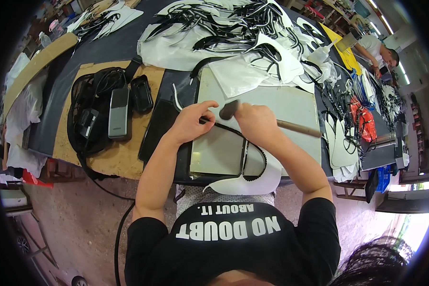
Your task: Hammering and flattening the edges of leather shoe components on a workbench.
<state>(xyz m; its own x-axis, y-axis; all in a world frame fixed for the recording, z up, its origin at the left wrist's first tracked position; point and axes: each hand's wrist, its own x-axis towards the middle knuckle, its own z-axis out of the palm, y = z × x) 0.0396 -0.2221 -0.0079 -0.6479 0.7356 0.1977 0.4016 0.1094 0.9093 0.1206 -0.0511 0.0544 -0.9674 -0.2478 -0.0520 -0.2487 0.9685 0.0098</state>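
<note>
My right hand [256,121] is closed round a hammer; its dark head [229,110] shows left of my fist and its wooden handle [300,128] sticks out to the right. My left hand [195,121] pinches a thin black strap [229,129] with curled fingers, just left of the hammer head. That strap runs right and curves down to a white curved piece [264,180], which hangs over the table's near edge. Under both hands lies a pale flat board [214,155]. Beyond my left hand a pale strip end [177,97] stands out.
A large heap of white pieces with black straps [233,33] covers the far table. At left, cardboard [64,148] bears a black mesh bag [76,93] and a grey power bank [119,114]. White pieces [341,143] lie at right. Another person [374,50] works far right.
</note>
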